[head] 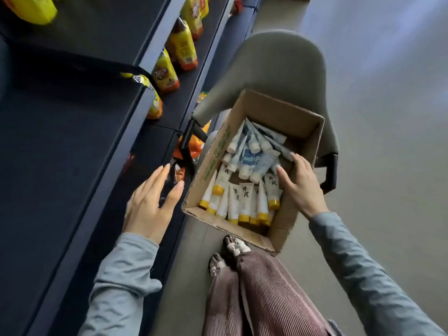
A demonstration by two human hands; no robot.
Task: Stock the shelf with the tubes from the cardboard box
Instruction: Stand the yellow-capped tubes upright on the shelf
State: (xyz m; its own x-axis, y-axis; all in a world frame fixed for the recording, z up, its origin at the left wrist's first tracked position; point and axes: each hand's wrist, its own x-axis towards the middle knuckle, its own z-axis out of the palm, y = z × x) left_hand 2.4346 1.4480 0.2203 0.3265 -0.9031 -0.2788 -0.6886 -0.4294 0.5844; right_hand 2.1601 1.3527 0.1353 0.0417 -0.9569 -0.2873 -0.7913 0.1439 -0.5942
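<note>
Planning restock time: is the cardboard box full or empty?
Partly full: the brown cardboard box holds yellow-capped white tubes and blue tubes, below its rim.

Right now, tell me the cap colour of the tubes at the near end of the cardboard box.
Yellow caps on white tubes; head view shows it best.

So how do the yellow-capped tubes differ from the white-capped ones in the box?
The yellow-capped tubes have white bodies with black characters; the white-capped tubes are blue and white. The yellow-capped ones lie roughly side by side at the near end of the box; the white-capped ones are heaped crosswise at the far end. Both are loose in the same box.
</note>
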